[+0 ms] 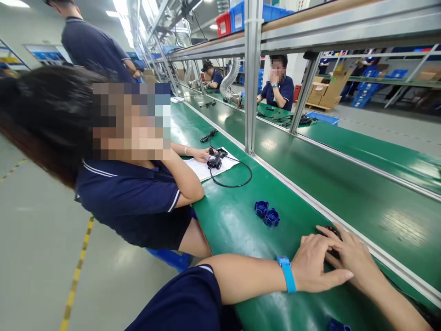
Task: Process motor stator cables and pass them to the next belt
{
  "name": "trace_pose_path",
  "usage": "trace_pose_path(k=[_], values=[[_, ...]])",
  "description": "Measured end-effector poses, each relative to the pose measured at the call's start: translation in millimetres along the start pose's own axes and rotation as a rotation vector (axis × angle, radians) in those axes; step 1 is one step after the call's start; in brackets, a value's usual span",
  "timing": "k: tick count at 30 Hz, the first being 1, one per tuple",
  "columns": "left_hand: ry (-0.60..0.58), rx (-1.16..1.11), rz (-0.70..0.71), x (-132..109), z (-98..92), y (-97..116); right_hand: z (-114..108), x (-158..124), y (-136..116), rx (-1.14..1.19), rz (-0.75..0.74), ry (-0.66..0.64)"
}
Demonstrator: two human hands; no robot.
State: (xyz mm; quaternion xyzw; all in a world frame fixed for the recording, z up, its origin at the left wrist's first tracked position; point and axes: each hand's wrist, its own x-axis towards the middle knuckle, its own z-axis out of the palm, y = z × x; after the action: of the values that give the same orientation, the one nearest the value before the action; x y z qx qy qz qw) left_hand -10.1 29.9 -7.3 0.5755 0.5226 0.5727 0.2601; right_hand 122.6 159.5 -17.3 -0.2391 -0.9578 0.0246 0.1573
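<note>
My left hand [315, 262], with a blue band [288, 274] round its wrist, hovers at or touches the fingers of my right hand. Its fingers bend and its thumb sticks out apart, holding nothing that I can see. My right hand [356, 255] reaches in from the right edge, fingers stretched apart. A small dark thing with red spots [331, 230] shows between its fingers, mostly covered; a grip on it does not show. To the left lie two dark blue ribbed round plastic parts [267, 213]. Another blue part [339, 325] is cut off at the bottom edge.
A co-worker [131, 193] sits at my left, one hand on a black corded device [215, 159] over white paper [200, 170]. A metal post [253, 82] rises from the green bench [230, 220]. A pale rail [310, 202] runs behind my hands. Black cable passes at lower right.
</note>
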Motion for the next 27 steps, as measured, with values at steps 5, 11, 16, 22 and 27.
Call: trace_pose_path(k=[5,11,16,22,27], values=[[0.029,0.020,0.095,-1,-8.0,9,-60,-68,-26,0.067,0.072,0.006],[-0.096,0.050,0.133,-4,-21.1,26,-119,-144,-95,0.120,0.320,0.020],[-0.146,0.090,0.203,-2,-30.7,29,-112,-160,-116,0.191,0.473,0.150],[-0.232,0.201,0.372,-7,-33.6,38,-96,-165,-124,0.204,0.430,0.148],[-0.302,0.285,0.439,-6,-32.9,35,-87,-164,-129,0.166,0.385,0.142]])
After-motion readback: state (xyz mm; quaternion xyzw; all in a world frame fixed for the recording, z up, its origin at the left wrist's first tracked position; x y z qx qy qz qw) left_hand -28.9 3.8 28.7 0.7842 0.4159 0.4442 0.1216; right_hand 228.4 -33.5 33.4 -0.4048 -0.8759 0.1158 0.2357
